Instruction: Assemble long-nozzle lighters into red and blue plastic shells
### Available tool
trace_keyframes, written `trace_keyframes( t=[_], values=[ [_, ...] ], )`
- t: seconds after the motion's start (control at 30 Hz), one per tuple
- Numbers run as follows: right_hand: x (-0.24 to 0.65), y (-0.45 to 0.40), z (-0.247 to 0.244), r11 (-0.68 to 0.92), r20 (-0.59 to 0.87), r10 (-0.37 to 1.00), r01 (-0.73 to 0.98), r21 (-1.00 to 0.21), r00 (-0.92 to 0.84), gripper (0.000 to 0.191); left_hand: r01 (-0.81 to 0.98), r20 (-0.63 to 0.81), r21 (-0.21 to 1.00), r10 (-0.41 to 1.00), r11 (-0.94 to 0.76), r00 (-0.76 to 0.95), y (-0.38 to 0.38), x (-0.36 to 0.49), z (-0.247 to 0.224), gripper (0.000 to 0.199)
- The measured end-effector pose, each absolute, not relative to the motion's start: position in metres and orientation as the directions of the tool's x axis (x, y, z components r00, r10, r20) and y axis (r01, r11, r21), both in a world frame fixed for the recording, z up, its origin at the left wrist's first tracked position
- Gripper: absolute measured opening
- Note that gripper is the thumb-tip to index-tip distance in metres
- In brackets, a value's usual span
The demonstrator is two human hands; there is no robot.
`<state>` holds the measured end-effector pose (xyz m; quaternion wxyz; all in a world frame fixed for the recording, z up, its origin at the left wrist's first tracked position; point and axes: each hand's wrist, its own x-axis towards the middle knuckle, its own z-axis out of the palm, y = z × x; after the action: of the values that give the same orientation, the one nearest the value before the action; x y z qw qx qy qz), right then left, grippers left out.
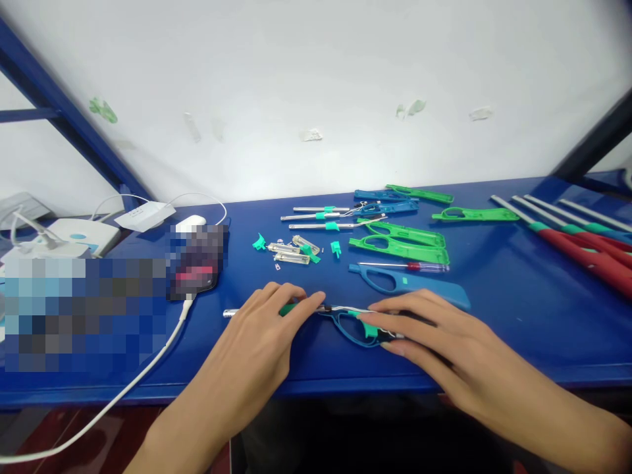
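Note:
My left hand [257, 339] lies over a metal lighter tube [230, 313], thumb and fingers closed around it; its tip sticks out at the left. From the tube a white wire [350, 309] runs right to my right hand [444, 349]. That hand's fingers close on a blue lighter casing half [340, 327], near a teal trigger [369, 329] and a dark part. My right palm hides the casing's handle end. Just beyond lie another blue casing half [434, 288] and a screwdriver [427, 266] with a red and clear handle.
Behind are green casing halves [409, 253], metal tubes [316, 226] with wires, and clear fuel tanks [291, 258] among small teal pieces [259, 242]. Red-handled lighters [582, 253] lie right. At left, a phone [197, 263] has a white cable [168, 342] crossing the table edge.

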<state>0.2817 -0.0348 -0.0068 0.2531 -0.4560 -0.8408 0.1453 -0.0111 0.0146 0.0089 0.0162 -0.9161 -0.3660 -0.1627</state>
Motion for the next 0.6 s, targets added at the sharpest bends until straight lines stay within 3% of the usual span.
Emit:
trace_keyframes(
  t=[0.6],
  values=[
    [0.2820,-0.0366,-0.0089,0.532,0.239,0.846,0.717,-0.451,-0.477,0.052,0.602,0.290,0.188,0.630,-0.776,0.721,0.0191,-0.0117,0.0116,0.064]
  ],
)
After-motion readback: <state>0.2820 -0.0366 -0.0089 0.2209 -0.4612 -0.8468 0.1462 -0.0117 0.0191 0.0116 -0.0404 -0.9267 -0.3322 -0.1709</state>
